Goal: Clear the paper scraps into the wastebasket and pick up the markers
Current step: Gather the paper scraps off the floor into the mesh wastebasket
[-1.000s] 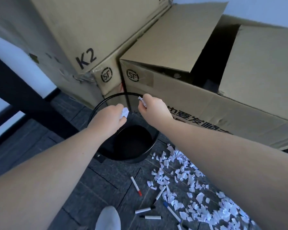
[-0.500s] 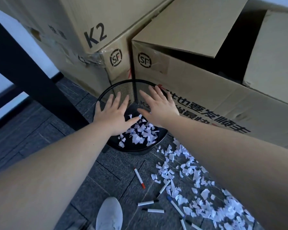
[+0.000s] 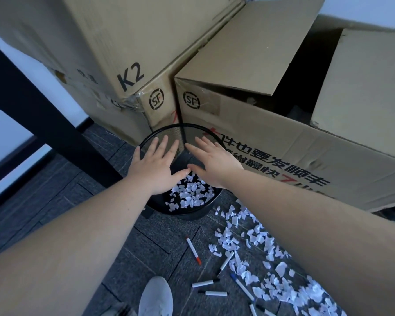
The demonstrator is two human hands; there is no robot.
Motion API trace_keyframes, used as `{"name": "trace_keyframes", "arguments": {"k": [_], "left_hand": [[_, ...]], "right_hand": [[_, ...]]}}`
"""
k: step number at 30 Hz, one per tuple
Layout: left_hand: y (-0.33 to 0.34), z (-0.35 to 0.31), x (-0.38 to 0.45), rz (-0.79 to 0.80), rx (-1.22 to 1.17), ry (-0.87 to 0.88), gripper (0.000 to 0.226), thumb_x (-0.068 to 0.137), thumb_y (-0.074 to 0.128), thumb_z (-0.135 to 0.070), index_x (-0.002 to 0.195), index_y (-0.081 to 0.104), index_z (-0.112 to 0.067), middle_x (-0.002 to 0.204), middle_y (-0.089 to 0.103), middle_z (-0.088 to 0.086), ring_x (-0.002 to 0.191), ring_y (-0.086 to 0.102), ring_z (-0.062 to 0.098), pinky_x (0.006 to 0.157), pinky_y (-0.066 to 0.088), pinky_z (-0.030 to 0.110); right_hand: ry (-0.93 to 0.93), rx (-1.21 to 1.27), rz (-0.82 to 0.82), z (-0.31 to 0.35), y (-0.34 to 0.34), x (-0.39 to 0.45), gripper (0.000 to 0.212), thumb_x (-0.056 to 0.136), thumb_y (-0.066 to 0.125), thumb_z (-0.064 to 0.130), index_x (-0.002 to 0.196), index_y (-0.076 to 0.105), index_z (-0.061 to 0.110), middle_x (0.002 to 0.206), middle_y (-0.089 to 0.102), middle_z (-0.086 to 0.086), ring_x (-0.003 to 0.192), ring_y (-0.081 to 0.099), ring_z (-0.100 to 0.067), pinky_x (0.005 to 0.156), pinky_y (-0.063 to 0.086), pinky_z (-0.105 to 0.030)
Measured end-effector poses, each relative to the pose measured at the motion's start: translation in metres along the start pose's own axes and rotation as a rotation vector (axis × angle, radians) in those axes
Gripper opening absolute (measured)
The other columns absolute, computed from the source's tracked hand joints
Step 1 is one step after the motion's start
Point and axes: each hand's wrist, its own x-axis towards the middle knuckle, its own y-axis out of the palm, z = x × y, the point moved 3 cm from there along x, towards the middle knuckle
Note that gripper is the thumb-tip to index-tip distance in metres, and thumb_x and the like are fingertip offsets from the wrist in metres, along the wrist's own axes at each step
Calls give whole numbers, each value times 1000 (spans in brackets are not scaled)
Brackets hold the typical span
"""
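Observation:
A black mesh wastebasket (image 3: pixel 193 215) stands on the floor against two cardboard boxes, with white paper scraps (image 3: pixel 192 195) lying in its bottom. My left hand (image 3: pixel 156 164) and my right hand (image 3: pixel 212 161) hover over its mouth, palms down, fingers spread and straight, holding nothing. More white scraps (image 3: pixel 258 254) are strewn over the dark floor to the right of the basket. Several white markers lie among them: one with a red cap (image 3: pixel 193 249), two with black caps (image 3: pixel 205 283) (image 3: pixel 212 293), and one with a blue cap (image 3: pixel 241 285).
Two large cardboard boxes (image 3: pixel 128 53) (image 3: pixel 283 142) hem the basket in at the back; the right one is open on top. A black table leg (image 3: pixel 43 119) slants down at the left. A white shoe (image 3: pixel 155 297) shows at the bottom edge.
One second ago both hands gripped paper scraps above the basket. They opened and the scraps fell in. Since half a second ago the hands have stayed spread over the basket.

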Motion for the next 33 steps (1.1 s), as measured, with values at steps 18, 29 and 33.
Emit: {"name": "trace_keyframes", "arguments": {"k": [18,29,33], "left_hand": [[-33,-156,-25,-16,107,293,84,80,13,-78,145,-18,-34,156,-21,-4,144,-17,17,117,0,49],[71,-215,4,169,77,392,81,82,16,-76,144,-18,-36,154,-24,-5,142,-21,16,118,-2,47],[108,-222,16,232,80,379,83,81,16,-77,144,-18,-35,154,-25,-5,142,-22,16,116,-5,48]], "right_hand": [[245,-78,37,-120,-26,-161,60,95,25,55,148,1,36,158,-2,2,144,-5,-14,118,-1,-40],[287,-37,186,-175,74,-194,61,96,25,55,147,0,36,158,-1,0,145,-6,-18,117,-4,-42],[331,-14,220,-195,105,-200,63,94,29,57,146,-2,39,158,-6,2,145,-7,-20,117,-4,-44]]}}
